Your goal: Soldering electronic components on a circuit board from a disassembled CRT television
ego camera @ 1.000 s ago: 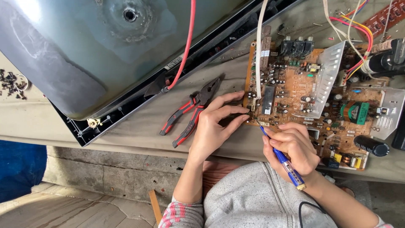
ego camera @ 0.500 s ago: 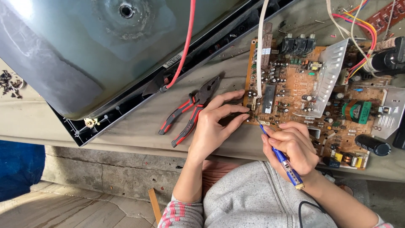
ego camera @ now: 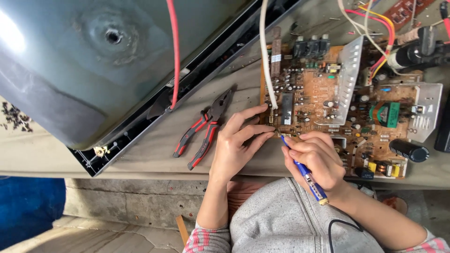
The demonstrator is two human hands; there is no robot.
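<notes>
A brown circuit board (ego camera: pixel 323 93) crowded with components lies on the grey bench. My left hand (ego camera: pixel 236 143) rests on the bench with its fingertips on the board's near left corner, holding nothing. My right hand (ego camera: pixel 316 157) grips a blue-handled soldering iron (ego camera: pixel 304 173) like a pen, its tip at the board's near edge just beside my left fingertips. A black cord runs from the iron over my grey sweater.
Red-and-black pliers (ego camera: pixel 204 129) lie left of my left hand. A large grey picture tube (ego camera: pixel 93 61) in a black frame fills the left, with a red wire (ego camera: pixel 173 51) across it. A white cable (ego camera: pixel 264 51), metal heat sinks (ego camera: pixel 349 79) and a black capacitor (ego camera: pixel 408 150) sit around the board.
</notes>
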